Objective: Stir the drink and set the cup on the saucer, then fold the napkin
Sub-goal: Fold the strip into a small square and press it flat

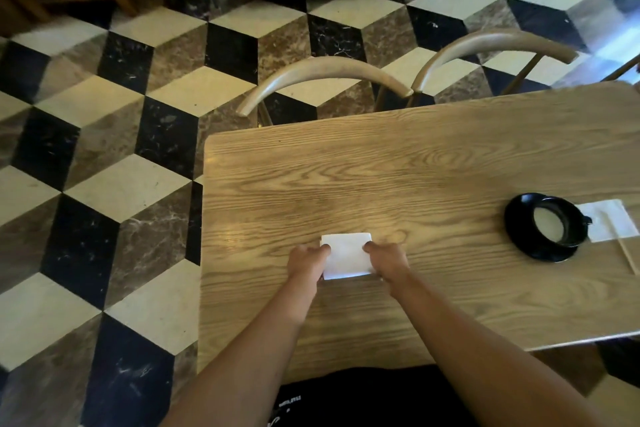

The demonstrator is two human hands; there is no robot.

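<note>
floor: black, cream and brown marble cube-pattern tile floor (114, 135), fills left and top of view
table: light wood-grain rectangular table (398, 177), person at its near edge
chairs: two curved pale wooden chair backs (322, 74) at far side of table, tucked against it
saucer: round black saucer (540, 250) at right of table, well apart from the hands
cup: black cup (557, 224) with pale milky drink, sitting on the saucer, handle to the right
second napkin: flat white paper napkin (611, 220) just right of the saucer, thin pale wooden stir stick (627, 255) lying across it
napkin: small white folded rectangular napkin (347, 256), flat on table near front edge, between both hands
left hand: left hand (306, 262) curled, fingers pinching napkin's left edge
right hand: right hand (388, 262) curled, fingers pinching napkin's right edge
</note>
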